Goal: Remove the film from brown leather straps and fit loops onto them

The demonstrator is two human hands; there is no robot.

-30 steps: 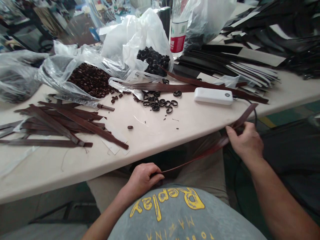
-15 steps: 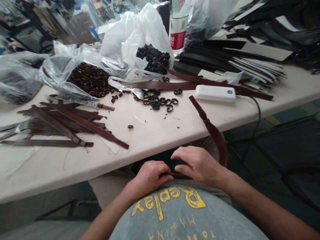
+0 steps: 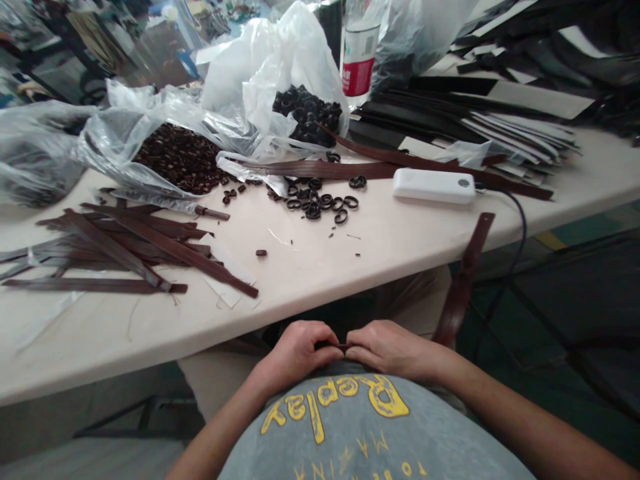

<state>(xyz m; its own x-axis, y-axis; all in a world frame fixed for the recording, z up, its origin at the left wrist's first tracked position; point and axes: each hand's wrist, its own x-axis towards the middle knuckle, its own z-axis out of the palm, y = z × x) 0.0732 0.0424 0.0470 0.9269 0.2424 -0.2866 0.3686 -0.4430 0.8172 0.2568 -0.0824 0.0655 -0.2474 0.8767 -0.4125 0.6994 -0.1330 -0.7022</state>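
Close to my shirt, my left hand (image 3: pixel 303 348) pinches a brown leather strap (image 3: pixel 456 297). My right hand (image 3: pixel 387 347) grips the same strap right beside it, and a short edge of it shows between my fingertips. The rest of the strap runs out past my right wrist, its free end rising near the table's front edge with a narrow loop band around it. My fingers hide most of the held part. Several brown straps (image 3: pixel 150 243) lie in a pile on the table's left side, and a single brown loop (image 3: pixel 261 253) lies apart from them.
Black loops (image 3: pixel 325 201) are scattered mid-table before an open plastic bag (image 3: pixel 280 60) of black loops. Another bag holds small brown loops (image 3: pixel 177 160). A white device (image 3: pixel 434 185) with a cable (image 3: pixel 520 233), a bottle (image 3: pixel 359 60) and stacked black strips (image 3: pixel 425 120) stand on the right.
My right hand has closed onto the strap beside my left hand. The strap's free end has swung rightward, off the tabletop. My left hand has stayed nearly in place.
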